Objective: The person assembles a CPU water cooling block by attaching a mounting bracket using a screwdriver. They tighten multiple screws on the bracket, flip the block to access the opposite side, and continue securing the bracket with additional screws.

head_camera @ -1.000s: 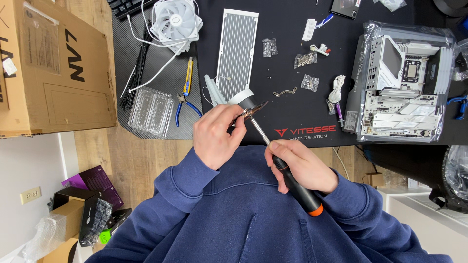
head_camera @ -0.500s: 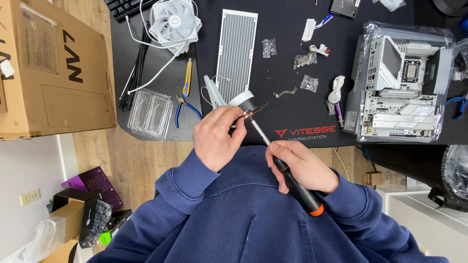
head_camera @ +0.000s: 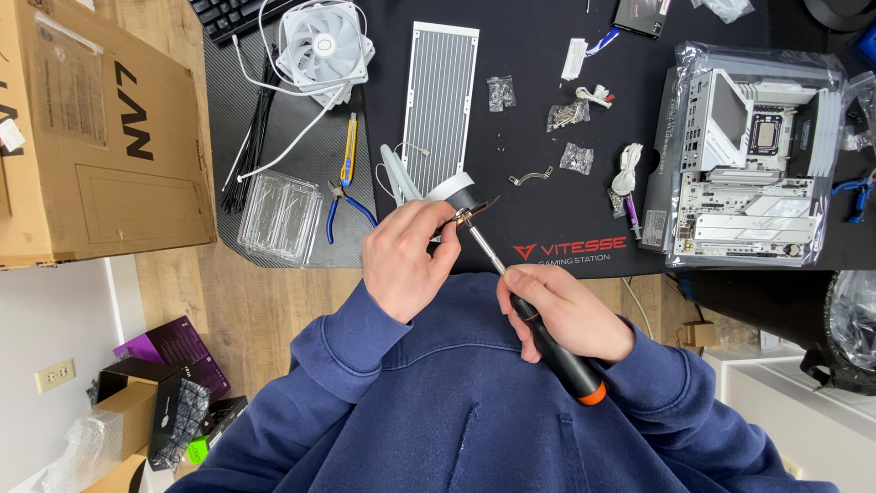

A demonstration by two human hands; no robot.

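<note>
The person sat at the black desk mat [head_camera: 584,82] with both hands just off its near edge. The left hand [head_camera: 401,260] was curled tight around a small round pump block [head_camera: 456,194], black with a white rim, pinching a thin metal bracket [head_camera: 476,212] against it. The right hand [head_camera: 558,310] was wrapped closed around the black, orange-tipped handle of a screwdriver [head_camera: 547,333], whose tip met the bracket. The block looked light but hard and smooth, likely to slip, so gripping its sides seemed wisest; the bracket looked thin and easily bent. Further up the mat lay a white radiator [head_camera: 438,100] and a white fan [head_camera: 324,44]. Toward the mat's right edge lay a white circuit board [head_camera: 748,183] in clear wrap.
</note>
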